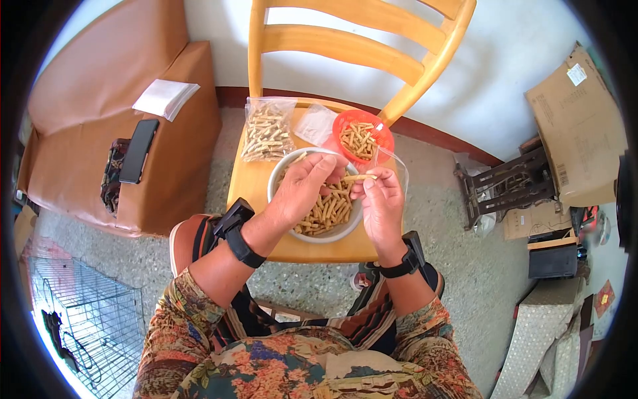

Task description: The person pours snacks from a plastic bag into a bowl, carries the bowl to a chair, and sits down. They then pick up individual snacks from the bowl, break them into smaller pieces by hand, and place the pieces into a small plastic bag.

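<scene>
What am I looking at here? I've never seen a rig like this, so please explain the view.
There is no robot, only a person's bare hands, seen by one head-worn camera looking forward and down. On the wooden chair seat sit a white bowl, a clear bag and a red basket, all containing short, pale sticks. The right hand pinches one stick. The left hand is over the bowl; its fingertips' hold is unclear.

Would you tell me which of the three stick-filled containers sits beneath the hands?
The white bowl, beneath left hand and right hand; the red basket and clear bag sit beyond them.
</scene>
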Action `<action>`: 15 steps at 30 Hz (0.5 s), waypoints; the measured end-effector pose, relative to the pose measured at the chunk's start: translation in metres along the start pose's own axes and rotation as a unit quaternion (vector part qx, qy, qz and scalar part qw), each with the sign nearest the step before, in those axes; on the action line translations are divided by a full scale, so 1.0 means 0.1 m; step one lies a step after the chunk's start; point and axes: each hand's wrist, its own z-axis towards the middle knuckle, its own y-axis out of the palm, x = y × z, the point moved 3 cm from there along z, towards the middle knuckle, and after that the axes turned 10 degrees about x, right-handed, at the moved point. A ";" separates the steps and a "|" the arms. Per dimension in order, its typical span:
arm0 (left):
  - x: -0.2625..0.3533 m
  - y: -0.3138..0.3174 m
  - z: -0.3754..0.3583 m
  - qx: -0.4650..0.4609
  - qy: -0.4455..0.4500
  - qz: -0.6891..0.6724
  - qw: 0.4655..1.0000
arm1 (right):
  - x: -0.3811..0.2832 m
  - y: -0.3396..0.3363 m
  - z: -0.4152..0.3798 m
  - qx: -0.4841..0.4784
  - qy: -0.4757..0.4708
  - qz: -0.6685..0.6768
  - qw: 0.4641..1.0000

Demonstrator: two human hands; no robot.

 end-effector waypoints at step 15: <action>-0.04 0.13 -0.01 -0.048 0.081 -0.127 0.987 | -0.19 -0.01 -0.08 -0.035 -0.080 -0.063 0.994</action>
